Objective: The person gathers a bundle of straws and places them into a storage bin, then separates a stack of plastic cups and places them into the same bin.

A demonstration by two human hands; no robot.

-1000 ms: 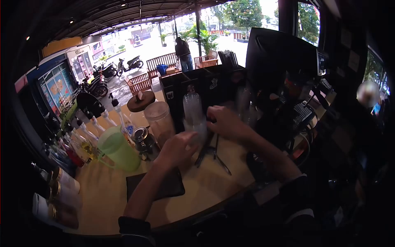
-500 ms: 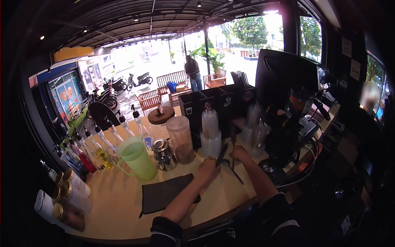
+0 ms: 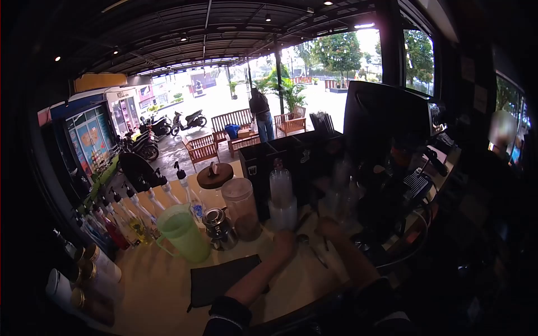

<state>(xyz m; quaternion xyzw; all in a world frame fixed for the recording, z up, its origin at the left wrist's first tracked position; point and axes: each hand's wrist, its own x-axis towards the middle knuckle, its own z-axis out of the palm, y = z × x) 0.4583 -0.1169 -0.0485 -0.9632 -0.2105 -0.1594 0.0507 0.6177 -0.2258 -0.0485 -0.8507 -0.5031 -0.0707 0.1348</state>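
My left hand (image 3: 284,245) is at the middle of the wooden counter (image 3: 154,280), closed on a dark long-handled utensil (image 3: 304,218), just in front of stacked clear cups (image 3: 282,204). To its right, my right hand (image 3: 328,228) is closed near a second thin dark tool (image 3: 319,207); its fingers are dim and blurred, so its hold is unclear. A metal spoon (image 3: 314,249) lies between the hands. Left of my left forearm is a dark folded cloth (image 3: 221,280).
A green pitcher (image 3: 184,234), a metal pot (image 3: 220,228) and a clear canister (image 3: 241,207) stand left of the cups. Pump bottles (image 3: 134,215) and lidded jars (image 3: 101,266) line the left side. A black machine (image 3: 386,112) is at right. A person (image 3: 261,115) stands outside.
The view has tilted up slightly and become darker. Both hands appear slightly lower in the view and remain close to the cups.
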